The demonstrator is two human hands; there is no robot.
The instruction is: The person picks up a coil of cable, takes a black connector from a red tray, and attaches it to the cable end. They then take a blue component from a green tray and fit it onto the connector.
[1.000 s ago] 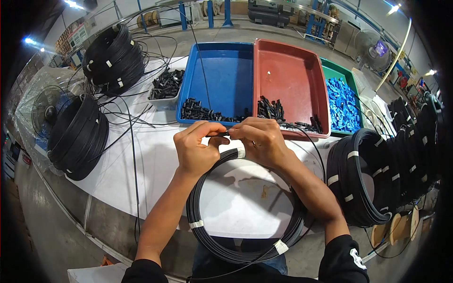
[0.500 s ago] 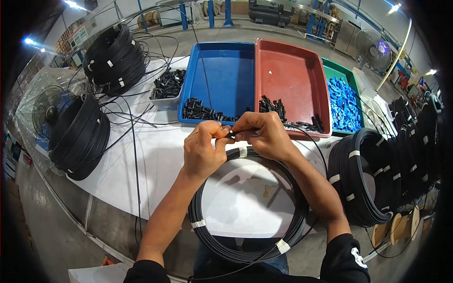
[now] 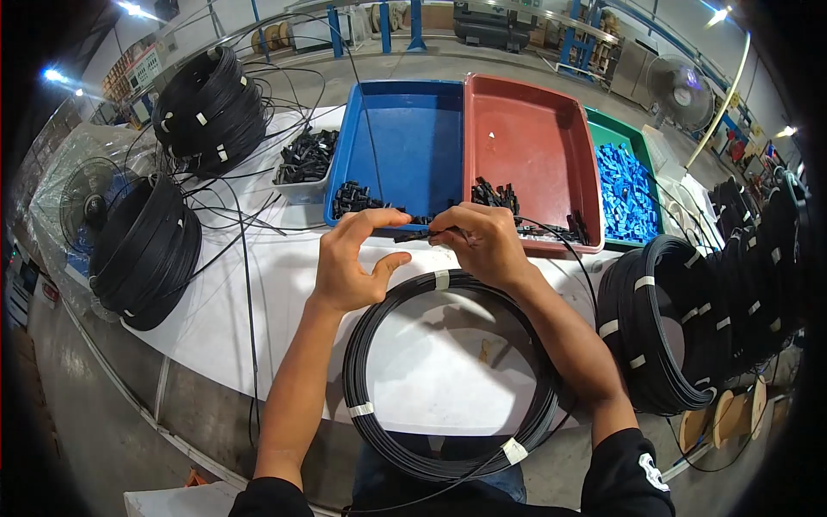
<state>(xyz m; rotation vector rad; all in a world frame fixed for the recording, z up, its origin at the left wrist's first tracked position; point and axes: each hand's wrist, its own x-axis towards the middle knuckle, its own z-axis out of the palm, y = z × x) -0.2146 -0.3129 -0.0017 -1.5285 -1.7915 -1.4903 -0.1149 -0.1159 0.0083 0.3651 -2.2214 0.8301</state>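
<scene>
My left hand (image 3: 351,258) is open just left of the cable end, thumb and index finger apart with nothing between them. Pinched in the fingers of my right hand (image 3: 482,244) is a black cable end with a small dark connector (image 3: 415,236), which points left. The cable runs from my right hand off to the right. Below both hands a coil of black cable (image 3: 357,366), bound with white tape, lies at the table's front edge. Small black parts (image 3: 355,198) are in the blue tray (image 3: 405,129), just beyond my hands.
A red tray (image 3: 530,129) holds more black parts, and a green tray (image 3: 603,129) holds blue parts (image 3: 627,194). A white bin of black pieces (image 3: 307,159) stands left. Big cable coils (image 3: 142,250) stand left, others (image 3: 659,323) right. Loose cables cross the white table (image 3: 224,323).
My left hand has let go of the connector, moved a little left and opened. My right hand still holds the cable end, close to where it was.
</scene>
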